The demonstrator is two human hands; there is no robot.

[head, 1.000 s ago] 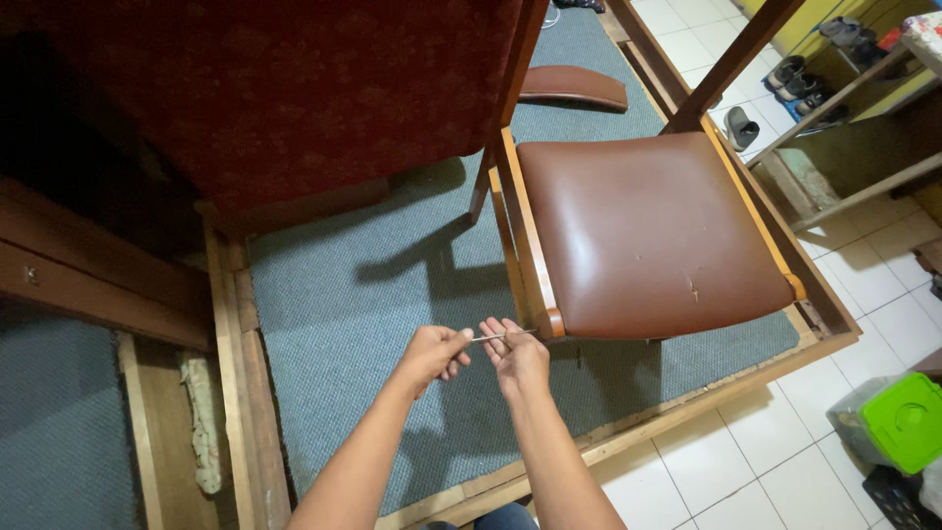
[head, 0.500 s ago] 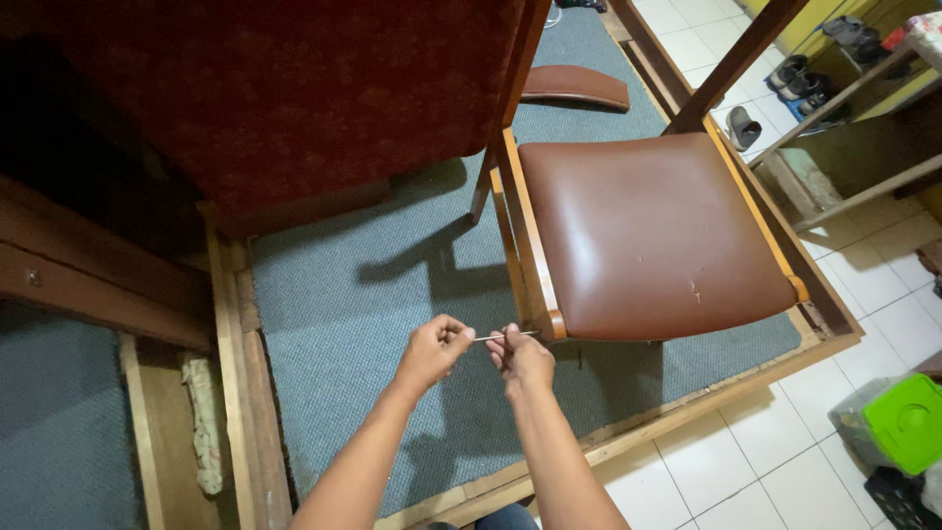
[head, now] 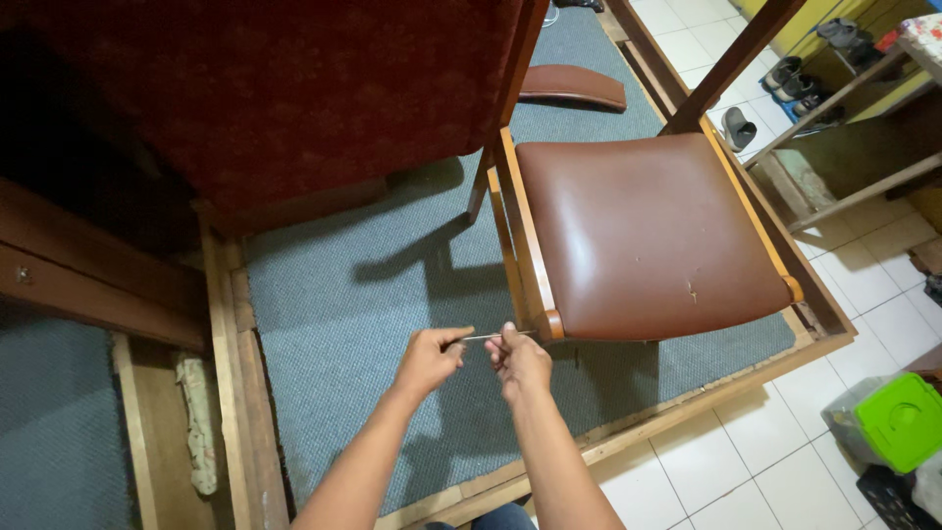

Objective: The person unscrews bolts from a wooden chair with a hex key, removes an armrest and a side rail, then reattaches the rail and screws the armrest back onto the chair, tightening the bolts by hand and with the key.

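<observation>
Both hands pinch a thin metal rod (head: 488, 338) between them above the grey carpet (head: 353, 324): the left hand (head: 429, 359) closes on one end, the right hand (head: 518, 361) on the other, just beside the brown chair seat (head: 643, 236).

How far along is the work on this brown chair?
Done: the brown chair lies tipped on the grey carpet. In hand: left hand and right hand pinch a thin metal pin by its frame corner. What remains cannot be told.
</observation>
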